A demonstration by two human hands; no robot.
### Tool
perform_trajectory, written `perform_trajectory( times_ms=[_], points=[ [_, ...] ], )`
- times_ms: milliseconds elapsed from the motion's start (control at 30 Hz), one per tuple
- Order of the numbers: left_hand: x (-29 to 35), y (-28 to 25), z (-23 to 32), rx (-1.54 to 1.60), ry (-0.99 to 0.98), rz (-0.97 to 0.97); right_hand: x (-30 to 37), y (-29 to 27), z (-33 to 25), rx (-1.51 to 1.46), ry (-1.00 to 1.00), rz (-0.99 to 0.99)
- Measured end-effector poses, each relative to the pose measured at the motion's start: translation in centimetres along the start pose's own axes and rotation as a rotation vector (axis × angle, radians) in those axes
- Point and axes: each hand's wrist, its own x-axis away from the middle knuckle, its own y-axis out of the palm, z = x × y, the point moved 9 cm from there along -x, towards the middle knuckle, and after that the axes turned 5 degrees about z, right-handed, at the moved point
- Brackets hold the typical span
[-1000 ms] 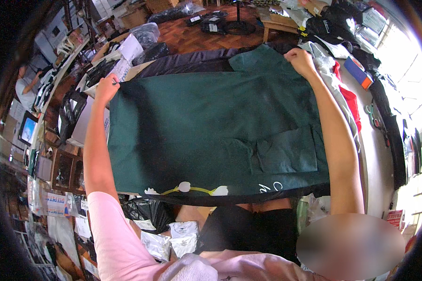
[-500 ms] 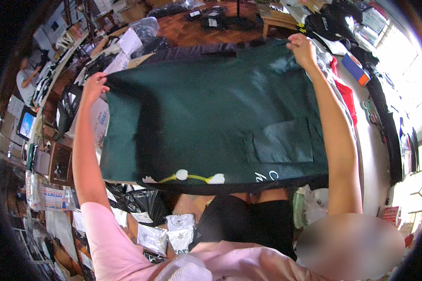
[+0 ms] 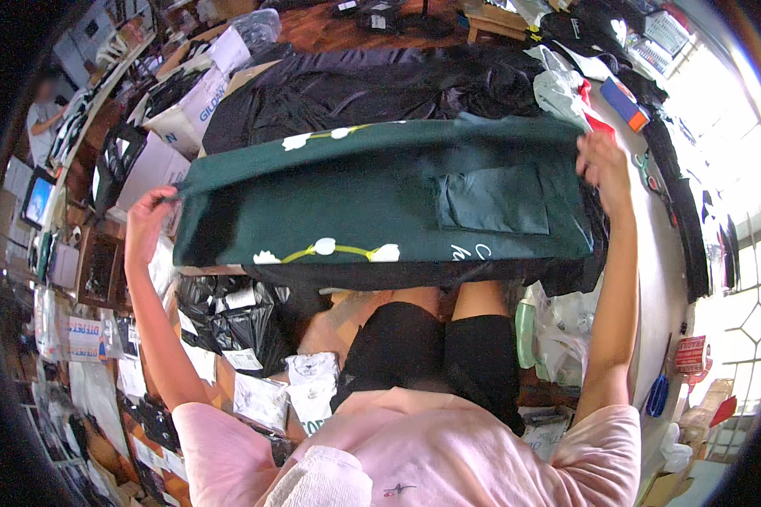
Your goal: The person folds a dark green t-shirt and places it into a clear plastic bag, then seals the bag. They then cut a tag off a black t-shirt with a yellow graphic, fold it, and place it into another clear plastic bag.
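"What's around the work on your feed?"

"A crowded room: a wooden floor (image 3: 313, 19) at the far side, a lit screen (image 3: 38, 201) off to the left, and a blue and orange box (image 3: 624, 103) near some red cloth (image 3: 599, 123) on the right. Black cloth (image 3: 355, 80) is spread in front."

"And the garment?"

"I have the dark green garment (image 3: 304, 207) stretched side to side over the black cloth, just beyond the person's black shorts (image 3: 482, 359). White flowers (image 3: 324, 246) on yellow stems (image 3: 353, 251) run along its near and far edges, and a rectangular patch (image 3: 495, 200) sits toward the right. Whether all of it rests on the cloth, I can't tell."

"Hands?"

"I see the left hand (image 3: 150, 218) pinching the far left corner. The right hand (image 3: 606, 165) is at the right end, fingers bent; from here I can't tell whether they grip the fabric."

"Below?"

"Black plastic bags (image 3: 238, 325) and white packets (image 3: 260, 400), left of the shorts."
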Motion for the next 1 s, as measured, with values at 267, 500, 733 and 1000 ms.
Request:
perform_trajectory(
  times_ms=[267,500,733,1000],
  points=[
    [4.8,0.4,-3.4,-0.054,-0.029,-0.054,7.8,0.7,2.5,-0.297,-0.013,-0.010],
    [7.1,0.9,-2.4,-0.205,0.016,-0.100,10.8,-0.1,2.7,-0.193,0.003,0.011],
    [7.3,2.7,-0.4,-0.599,0.049,-0.117,12.4,1.4,3.1,-0.082,0.134,-0.153],
    [-0.9,10.6,1.4,-0.872,0.447,0.262,2.4,1.2,-1.1,0.685,-0.206,0.388]
  ],
)
